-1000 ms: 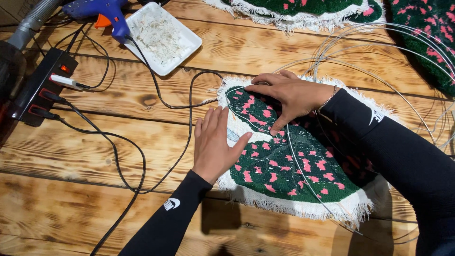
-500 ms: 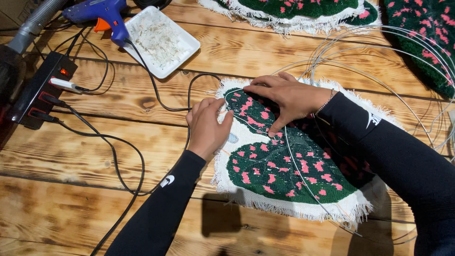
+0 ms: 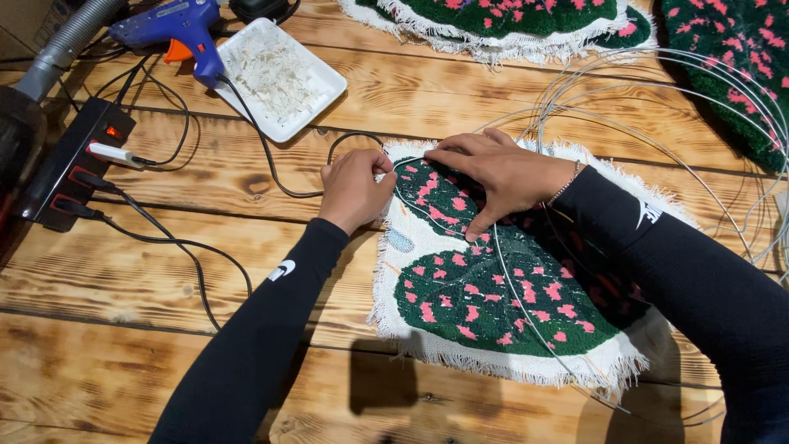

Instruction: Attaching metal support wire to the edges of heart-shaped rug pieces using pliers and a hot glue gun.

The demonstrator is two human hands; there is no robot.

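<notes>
A tufted rug piece (image 3: 485,304), green with pink flecks on white frayed backing, lies on the wooden table (image 3: 123,353). My left hand (image 3: 355,191) is curled at the piece's upper left corner, fingers pinched on the thin metal wire (image 3: 526,304) at the backing's edge. My right hand (image 3: 493,177) lies flat on the green pile, fingertips pressing the wire that runs across the piece. Both arms wear black sleeves.
A blue glue gun (image 3: 177,29) rests beside a white tray (image 3: 279,78) of white scraps at the top left. A black power strip (image 3: 70,160) with cables lies at the left. More tufted pieces (image 3: 509,16) and coiled wire (image 3: 682,107) lie at the top and right.
My left hand has moved up from flat on the lower left of the piece to its upper left corner and closed there. My right hand stays pressed on the pile.
</notes>
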